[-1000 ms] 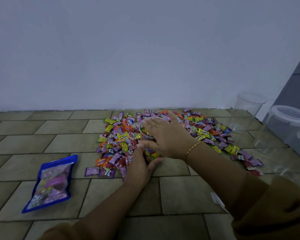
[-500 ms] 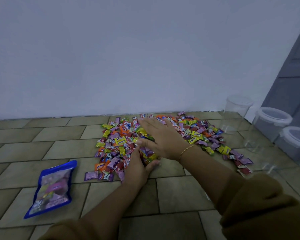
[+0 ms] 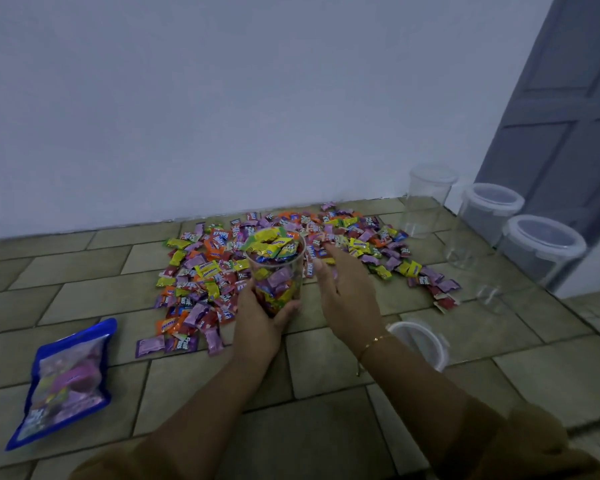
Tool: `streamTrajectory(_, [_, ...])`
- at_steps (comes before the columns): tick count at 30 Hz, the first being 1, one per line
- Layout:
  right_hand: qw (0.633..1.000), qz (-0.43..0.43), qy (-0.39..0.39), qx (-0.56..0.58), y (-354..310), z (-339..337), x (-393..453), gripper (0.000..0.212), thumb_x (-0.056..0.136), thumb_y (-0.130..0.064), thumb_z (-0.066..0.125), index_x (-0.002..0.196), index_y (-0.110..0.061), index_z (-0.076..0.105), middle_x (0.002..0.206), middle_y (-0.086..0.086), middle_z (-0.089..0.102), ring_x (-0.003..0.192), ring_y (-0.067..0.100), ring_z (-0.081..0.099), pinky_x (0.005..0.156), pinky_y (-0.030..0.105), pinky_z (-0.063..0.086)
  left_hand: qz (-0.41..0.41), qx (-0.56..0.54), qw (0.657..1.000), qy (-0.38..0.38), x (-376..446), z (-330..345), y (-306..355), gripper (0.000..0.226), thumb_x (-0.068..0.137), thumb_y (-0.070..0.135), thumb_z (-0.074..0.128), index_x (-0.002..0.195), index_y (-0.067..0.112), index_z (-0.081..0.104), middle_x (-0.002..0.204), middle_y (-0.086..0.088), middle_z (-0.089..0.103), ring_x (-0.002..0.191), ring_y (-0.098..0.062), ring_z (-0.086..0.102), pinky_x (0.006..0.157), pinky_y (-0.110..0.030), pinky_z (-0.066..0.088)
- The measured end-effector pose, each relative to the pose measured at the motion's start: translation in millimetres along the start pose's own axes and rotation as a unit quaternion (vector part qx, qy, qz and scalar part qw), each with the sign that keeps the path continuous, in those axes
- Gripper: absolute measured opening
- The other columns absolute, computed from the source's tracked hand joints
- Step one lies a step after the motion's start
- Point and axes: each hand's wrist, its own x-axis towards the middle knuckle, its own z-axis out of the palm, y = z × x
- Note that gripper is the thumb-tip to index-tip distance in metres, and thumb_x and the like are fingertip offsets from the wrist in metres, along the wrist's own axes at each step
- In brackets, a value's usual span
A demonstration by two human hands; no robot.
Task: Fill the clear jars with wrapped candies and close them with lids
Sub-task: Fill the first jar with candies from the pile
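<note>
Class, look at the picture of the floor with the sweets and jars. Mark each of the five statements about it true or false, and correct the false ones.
1. The left hand grips the filled jar. True.
2. The right hand holds a lid. False: it is open beside the jar and holds nothing.
3. The filled jar already has its lid on. False: its mouth is open, with candies heaped at the rim.
4. A blue bag lies on the floor to the left of the candy pile. True.
5. A loose lid lies on the tiles behind the right forearm. True.
</note>
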Motion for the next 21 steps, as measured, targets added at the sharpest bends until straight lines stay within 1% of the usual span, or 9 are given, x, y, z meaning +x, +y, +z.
streamTrajectory(2, [0.991, 0.041, -0.023, -0.127, 16.3, -1.1, -14.7, 0.053, 0.094, -0.049, 0.033, 0.135, -0.018, 0.044, 0.134, 0.006, 0.049, 0.127, 0.026, 0.041, 0.103, 0.043, 0.033, -0.009, -0.002, 1.000, 0.006, -2.2, 6.6, -1.5, 0.085, 0.066, 0.055, 0.074, 0.131, 0.014, 0.039, 0.124, 0.001, 0.054, 0.112, -0.013, 0.053, 0.091, -0.029, 0.046])
streamTrajectory(4, [0.953, 0.086, -0.105, -0.271, 29.2, -1.6, -27.8, 0.050, 0.096, -0.046, 0.032, 0.139, -0.019, 0.035, 0.145, 0.013, 0.036, 0.134, 0.032, 0.030, 0.108, 0.048, 0.026, -0.017, 0.007, 1.000, 0.016, -4.5, 9.6, 0.3, 0.085, 0.067, 0.054, 0.074, 0.130, 0.011, 0.038, 0.124, -0.003, 0.053, 0.111, -0.018, 0.053, 0.091, -0.033, 0.047])
streamTrajectory(7, [0.903, 0.130, -0.162, -0.377, 42.7, -9.3, -43.4, 0.047, 0.097, -0.031, 0.032, 0.140, -0.015, 0.029, 0.150, 0.029, 0.021, 0.139, 0.041, 0.019, 0.111, 0.056, 0.014, -0.016, 0.026, 0.999, 0.018, -9.5, 15.7, 2.0, 0.097, 0.062, 0.066, 0.067, 0.133, 0.007, 0.036, 0.125, -0.008, 0.052, 0.113, -0.023, 0.052, 0.092, -0.042, 0.049])
streamTrajectory(10, [0.869, 0.158, -0.191, -0.428, 49.6, -15.2, -50.7, 0.044, 0.096, -0.019, 0.032, 0.139, -0.011, 0.027, 0.140, 0.034, 0.032, 0.128, 0.045, 0.035, 0.105, 0.056, 0.027, -0.015, 0.036, 0.999, 0.014, -14.1, 18.4, 3.3, 0.098, 0.062, 0.066, 0.065, 0.132, 0.006, 0.035, 0.123, -0.010, 0.052, 0.111, -0.026, 0.052, 0.090, -0.044, 0.050])
streamTrajectory(13, [0.885, 0.086, -0.205, -0.409, 55.0, -16.6, -54.1, 0.039, 0.096, -0.013, 0.032, 0.135, -0.009, 0.033, 0.132, 0.022, 0.044, 0.116, 0.036, 0.049, 0.093, 0.044, 0.041, -0.011, 0.042, 0.999, 0.013, -17.1, 20.4, 1.7, 0.088, 0.069, 0.055, 0.071, 0.134, 0.007, 0.035, 0.125, -0.009, 0.052, 0.113, -0.025, 0.051, 0.090, -0.041, 0.049])
streamTrajectory(16, [0.919, 0.024, -0.216, -0.328, 58.6, -12.5, -53.2, 0.041, 0.095, -0.010, 0.033, 0.136, -0.009, 0.037, 0.132, 0.015, 0.046, 0.116, 0.032, 0.051, 0.091, 0.041, 0.042, -0.007, 0.045, 0.999, 0.005, -20.5, 19.8, 2.7, 0.093, 0.067, 0.059, 0.070, 0.136, 0.008, 0.035, 0.128, -0.009, 0.052, 0.115, -0.025, 0.051, 0.092, -0.042, 0.049])
streamTrajectory(17, [0.925, 0.011, -0.196, -0.326, 58.3, -11.6, -52.5, 0.039, 0.093, -0.010, 0.034, 0.132, -0.006, 0.043, 0.126, 0.017, 0.051, 0.110, 0.034, 0.055, 0.087, 0.042, 0.044, -0.007, 0.042, 0.999, -0.001, -21.8, 19.3, 4.8, 0.096, 0.064, 0.063, 0.067, 0.137, 0.008, 0.034, 0.129, -0.008, 0.052, 0.116, -0.025, 0.052, 0.093, -0.042, 0.049])
streamTrajectory(19, [0.915, 0.008, -0.171, -0.366, 56.2, -9.3, -49.4, 0.036, 0.082, -0.012, 0.035, 0.100, -0.004, 0.065, 0.088, 0.016, 0.065, 0.078, 0.035, 0.064, 0.066, 0.041, 0.051, -0.004, 0.035, 0.999, -0.014, -23.5, 17.1, 5.5, 0.101, 0.062, 0.067, 0.063, 0.139, 0.010, 0.032, 0.132, -0.007, 0.051, 0.119, -0.023, 0.051, 0.096, -0.042, 0.048])
streamTrajectory(21, [0.897, 0.000, -0.164, -0.411, 59.4, -7.8, -46.3, 0.023, 0.074, -0.015, 0.047, 0.073, -0.010, 0.069, 0.062, 0.011, 0.064, 0.059, 0.033, 0.063, 0.055, 0.039, 0.051, -0.003, 0.024, 0.999, -0.030, -23.6, 13.8, 4.5, 0.104, 0.061, 0.071, 0.062, 0.142, 0.014, 0.030, 0.137, -0.004, 0.048, 0.122, -0.021, 0.049, 0.099, -0.042, 0.046])
